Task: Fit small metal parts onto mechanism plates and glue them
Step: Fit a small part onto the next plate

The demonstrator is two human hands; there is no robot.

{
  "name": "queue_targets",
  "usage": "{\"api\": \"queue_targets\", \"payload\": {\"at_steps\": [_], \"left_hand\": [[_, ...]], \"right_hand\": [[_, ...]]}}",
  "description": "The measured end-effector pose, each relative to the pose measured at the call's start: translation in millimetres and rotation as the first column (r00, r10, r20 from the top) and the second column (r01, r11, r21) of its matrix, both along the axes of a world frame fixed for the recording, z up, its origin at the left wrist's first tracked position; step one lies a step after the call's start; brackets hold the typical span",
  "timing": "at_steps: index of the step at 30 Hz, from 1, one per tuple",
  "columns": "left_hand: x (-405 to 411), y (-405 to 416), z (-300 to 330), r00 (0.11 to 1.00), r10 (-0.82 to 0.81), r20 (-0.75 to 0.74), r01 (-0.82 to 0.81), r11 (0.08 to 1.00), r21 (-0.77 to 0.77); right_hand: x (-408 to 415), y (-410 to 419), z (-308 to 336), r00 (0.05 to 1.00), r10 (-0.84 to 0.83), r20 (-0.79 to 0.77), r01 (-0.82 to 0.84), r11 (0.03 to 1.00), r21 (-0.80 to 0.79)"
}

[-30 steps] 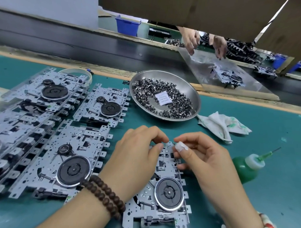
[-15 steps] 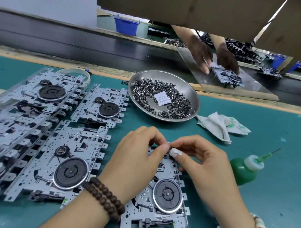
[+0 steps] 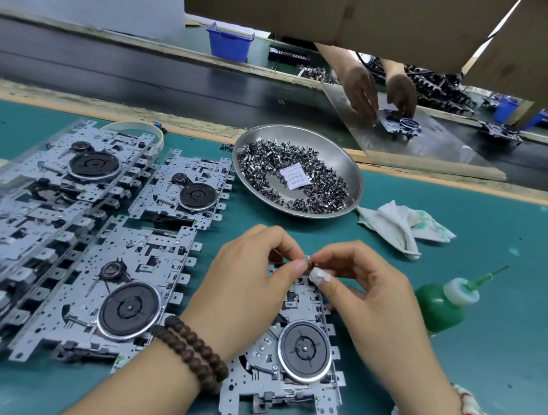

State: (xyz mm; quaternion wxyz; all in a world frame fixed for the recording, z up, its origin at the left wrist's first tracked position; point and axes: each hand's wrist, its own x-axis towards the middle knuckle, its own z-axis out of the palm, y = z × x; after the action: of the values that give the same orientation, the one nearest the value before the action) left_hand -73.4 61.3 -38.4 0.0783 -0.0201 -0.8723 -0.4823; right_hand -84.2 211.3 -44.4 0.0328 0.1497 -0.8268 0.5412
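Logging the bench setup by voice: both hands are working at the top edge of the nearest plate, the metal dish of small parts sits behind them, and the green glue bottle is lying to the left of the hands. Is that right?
Not quite. In the head view the green glue bottle lies to the right of the hands, beside the right hand, not to the left. The rest stands: the left hand and right hand meet at the top edge of the nearest plate, with the metal dish behind them.

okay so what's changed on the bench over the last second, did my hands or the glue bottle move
Your left hand and right hand drew closer: the fingertips now meet over the far end of the mechanism plate, pinching something too small to identify. Across the belt, the other worker's hands came down onto their plate. The glue bottle, parts dish and cloth stayed put.
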Motion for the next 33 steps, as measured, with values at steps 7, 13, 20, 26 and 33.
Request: {"api": "queue_targets", "payload": {"at_steps": [7,13,20,26,33], "left_hand": [[0.3,0.9,0.5,1.000,-0.011,0.001,0.011,1.000,-0.018],[1.7,0.7,1.9,0.998,-0.051,0.033,0.053,0.997,-0.057],[2.7,-0.9,1.5,0.995,-0.073,0.070,0.078,0.994,-0.078],[3.3,0.1,0.5,0.996,-0.066,0.061,0.073,0.991,-0.113],[2.4,0.1,0.3,0.997,-0.058,0.053,0.064,0.991,-0.121]], "right_hand": [[-1.1,1.1,-4.3,0.995,0.015,0.097,-0.007,0.997,-0.079],[-1.7,1.2,-7.5,0.993,-0.002,0.121,0.006,1.000,-0.030],[1.4,1.2,-6.1,0.992,0.019,0.125,-0.017,1.000,-0.019],[3.5,0.0,-6.3,0.996,-0.013,0.084,0.012,1.000,0.004],[3.5,-1.8,-7.0,0.992,-0.026,0.123,0.026,1.000,-0.003]]}}
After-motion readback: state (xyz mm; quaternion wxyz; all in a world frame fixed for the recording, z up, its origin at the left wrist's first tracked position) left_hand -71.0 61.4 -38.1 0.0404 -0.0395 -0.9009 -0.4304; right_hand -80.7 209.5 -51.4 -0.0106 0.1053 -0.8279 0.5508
